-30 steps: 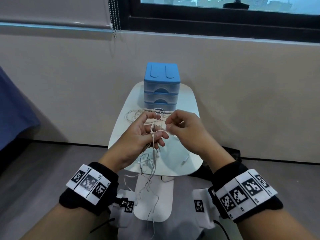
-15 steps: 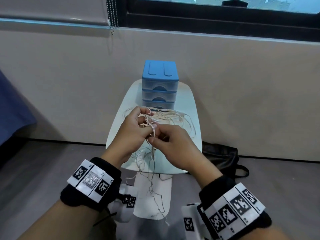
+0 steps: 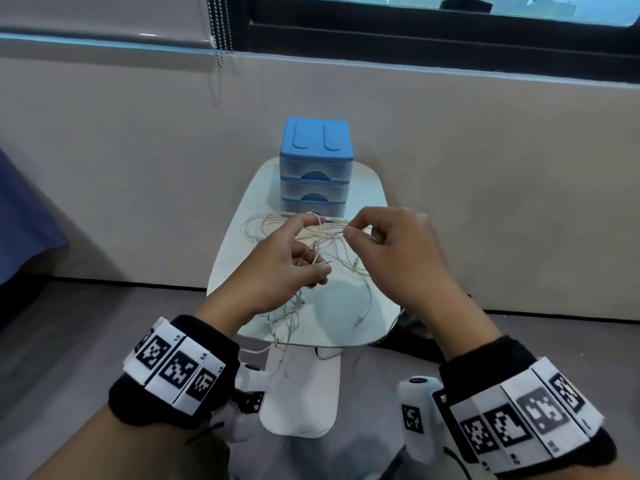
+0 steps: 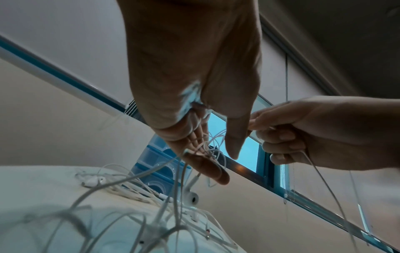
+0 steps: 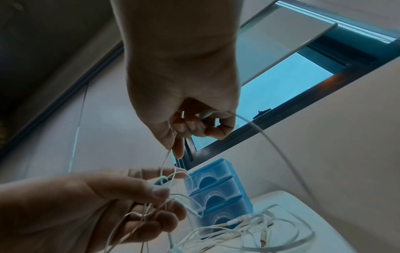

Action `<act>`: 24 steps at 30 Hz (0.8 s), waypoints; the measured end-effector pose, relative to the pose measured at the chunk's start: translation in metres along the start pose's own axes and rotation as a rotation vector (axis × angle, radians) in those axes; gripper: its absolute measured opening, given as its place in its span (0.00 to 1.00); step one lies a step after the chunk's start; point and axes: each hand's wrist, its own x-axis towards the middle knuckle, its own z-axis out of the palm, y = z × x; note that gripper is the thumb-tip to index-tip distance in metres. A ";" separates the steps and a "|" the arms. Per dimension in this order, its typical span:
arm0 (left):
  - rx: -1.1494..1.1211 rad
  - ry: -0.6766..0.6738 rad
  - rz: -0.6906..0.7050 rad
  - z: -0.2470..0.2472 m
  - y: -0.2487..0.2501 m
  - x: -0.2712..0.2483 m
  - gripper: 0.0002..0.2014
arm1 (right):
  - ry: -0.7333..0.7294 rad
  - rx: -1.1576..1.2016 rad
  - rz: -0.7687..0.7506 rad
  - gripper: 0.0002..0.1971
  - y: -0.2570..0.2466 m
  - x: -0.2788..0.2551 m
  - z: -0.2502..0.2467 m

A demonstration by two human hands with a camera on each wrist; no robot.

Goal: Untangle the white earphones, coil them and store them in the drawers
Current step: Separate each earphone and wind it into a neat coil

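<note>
drawers (image 3: 314,183) behind earphones (image 3: 320,244), on table (image 3: 372,199)

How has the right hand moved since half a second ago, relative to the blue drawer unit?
Yes. The right hand has pulled out to the right, away from the left hand, now sitting right of the drawer unit.

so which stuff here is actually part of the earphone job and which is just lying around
Part of the job:
- white earphones
- drawers
- left hand
- right hand
- small white table

Just lying about:
- black bag
- blind's bead chain
</note>
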 end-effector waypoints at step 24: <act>0.131 -0.030 0.057 0.001 0.018 0.005 0.21 | -0.192 -0.044 0.005 0.15 -0.019 0.008 0.014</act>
